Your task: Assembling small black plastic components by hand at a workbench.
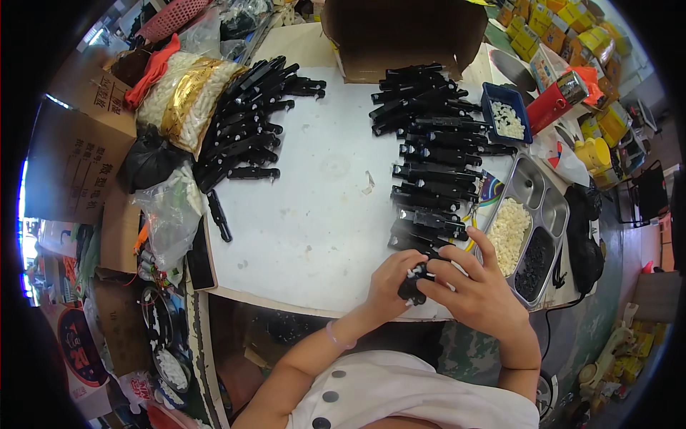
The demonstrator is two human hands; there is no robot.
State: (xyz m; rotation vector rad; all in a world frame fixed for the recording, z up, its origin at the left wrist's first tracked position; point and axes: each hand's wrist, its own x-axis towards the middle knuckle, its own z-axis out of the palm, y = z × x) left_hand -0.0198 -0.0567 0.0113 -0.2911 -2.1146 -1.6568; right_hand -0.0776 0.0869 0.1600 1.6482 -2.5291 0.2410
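Near the table's front edge, my left hand [391, 286] is closed around a black handle-shaped plastic part [411, 288] with small white bits at its end. My right hand [475, 293] bends over the same part from the right, fingertips against it and the index finger raised. Whether a tiny piece is pinched there I cannot make out. Just beyond my hands, a long row of similar black parts [436, 171] lies side by side. At the right stands a metal compartment tray [564, 207], holding small white pieces [509, 232] and small black pieces [537, 263].
Another pile of black parts [246, 121] lies at the left, beside a bag of white pieces [158, 104]. An open cardboard box [404, 39] stands at the back. A blue bin [527, 129] and a red flask [554, 104] are at the right.
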